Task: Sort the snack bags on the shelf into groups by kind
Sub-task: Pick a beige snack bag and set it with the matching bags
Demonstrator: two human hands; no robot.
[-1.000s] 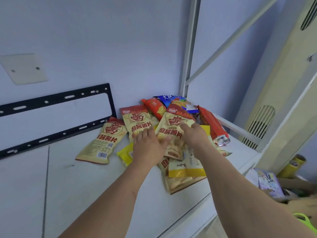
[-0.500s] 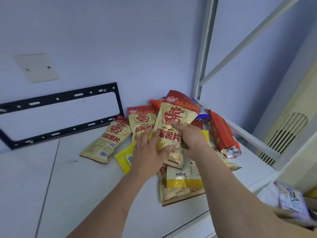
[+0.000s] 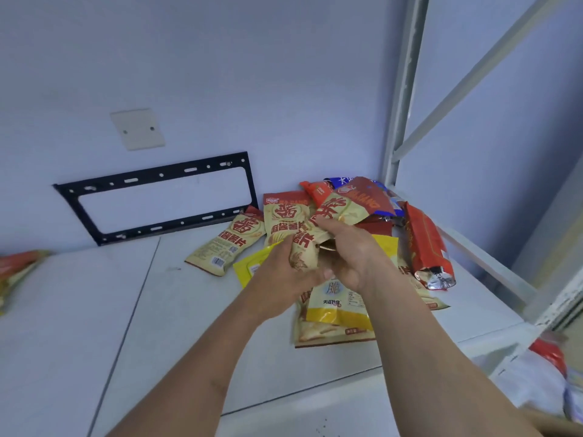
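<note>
- Lifted clear of the pile since half a second ago: cream bag, now tilted and bent, red top pointing right toward the post.
- Gripped at both ends: right hand closed on the middle, left hand closed around the lower end, thumbs nearly touching.
- Held above the heap, not resting on it.
- Directly beneath: yellow bag lying over another cream bag, edges only showing.
- Just left of the hands: second yellow bag, partly hidden by the left wrist.
- Behind, flat on the shelf: two matching cream bags, one against the wall, one angled leftward.
- Right of the hands: long red bag leaning by the rail, silver end toward the front.
- At the back, orange bag and blue bag, mostly covered.
- Far left edge: a few bags, blurred, kind not clear.
- Likely meaning: one cream bag separated, ready to join the two matching ones on the left.
- Sorting judged early; heap on the right mixed, yellow, red, orange and blue not yet grouped.
- Risk: loose bags beneath sliding as more are pulled out.
</note>
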